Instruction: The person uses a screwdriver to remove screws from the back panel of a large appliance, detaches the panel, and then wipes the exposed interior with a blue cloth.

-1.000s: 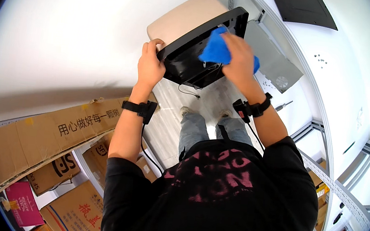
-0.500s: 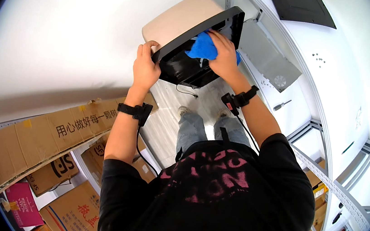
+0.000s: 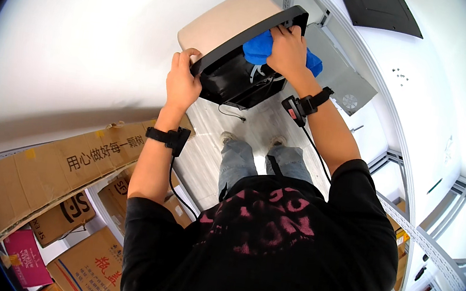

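Note:
A bulky box-shaped appliance (image 3: 223, 22) with a rounded beige casing and a black open-framed side is tilted against the white wall. My left hand (image 3: 183, 82) is closed around the left corner of its black frame (image 3: 233, 38), fingers over the top edge. In my right hand (image 3: 288, 51) is a bunched blue cloth (image 3: 257, 47), pressed into the right part of the black side; the fingers partly cover the cloth. Pale strips or wires (image 3: 257, 72) show in the dark interior. From the lower edge hangs a thin black cord (image 3: 231, 112) with a small end piece.
At left, a long cardboard sheet (image 3: 64, 166) tops a shelf holding several cartons (image 3: 90, 267) and a magenta box (image 3: 27, 257). On the right, a white work surface (image 3: 422, 98) carries a grey vented panel (image 3: 339, 71), a black panel (image 3: 380, 10) and small screws (image 3: 400, 77).
My right hand has slid the blue cloth up and to the right along the black side. The left hand keeps its hold on the corner.

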Demonstrator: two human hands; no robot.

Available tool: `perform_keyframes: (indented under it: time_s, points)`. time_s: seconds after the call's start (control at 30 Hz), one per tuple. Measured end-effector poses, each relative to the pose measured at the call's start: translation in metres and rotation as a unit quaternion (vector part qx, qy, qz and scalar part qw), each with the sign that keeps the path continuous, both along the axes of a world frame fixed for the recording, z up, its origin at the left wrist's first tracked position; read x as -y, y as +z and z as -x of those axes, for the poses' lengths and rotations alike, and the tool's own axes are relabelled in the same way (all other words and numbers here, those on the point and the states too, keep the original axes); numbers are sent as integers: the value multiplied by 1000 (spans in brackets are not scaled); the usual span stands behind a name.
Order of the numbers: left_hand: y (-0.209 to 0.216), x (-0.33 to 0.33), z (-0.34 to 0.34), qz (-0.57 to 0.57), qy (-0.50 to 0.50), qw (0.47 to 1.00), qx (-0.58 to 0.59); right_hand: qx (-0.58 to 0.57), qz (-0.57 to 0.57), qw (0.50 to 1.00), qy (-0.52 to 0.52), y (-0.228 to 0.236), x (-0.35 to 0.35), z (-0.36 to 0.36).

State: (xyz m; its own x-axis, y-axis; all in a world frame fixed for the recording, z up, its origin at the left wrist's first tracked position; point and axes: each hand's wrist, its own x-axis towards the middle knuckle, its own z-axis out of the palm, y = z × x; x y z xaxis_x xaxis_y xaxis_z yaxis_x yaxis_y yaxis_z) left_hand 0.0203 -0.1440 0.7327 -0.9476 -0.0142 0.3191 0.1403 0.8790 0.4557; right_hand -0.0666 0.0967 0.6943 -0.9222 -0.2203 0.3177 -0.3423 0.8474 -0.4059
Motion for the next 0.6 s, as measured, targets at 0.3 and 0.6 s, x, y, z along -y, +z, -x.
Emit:
perform_keyframes:
  time_s: [0.3, 0.6]
  points:
    - [2, 1, 1, -16, -1, 1000, 6, -41, -38, 998, 12, -3, 5, 0]
    - [2, 2, 4, -12, 10, 1000, 9, 23, 6, 998, 51, -5, 7, 1]
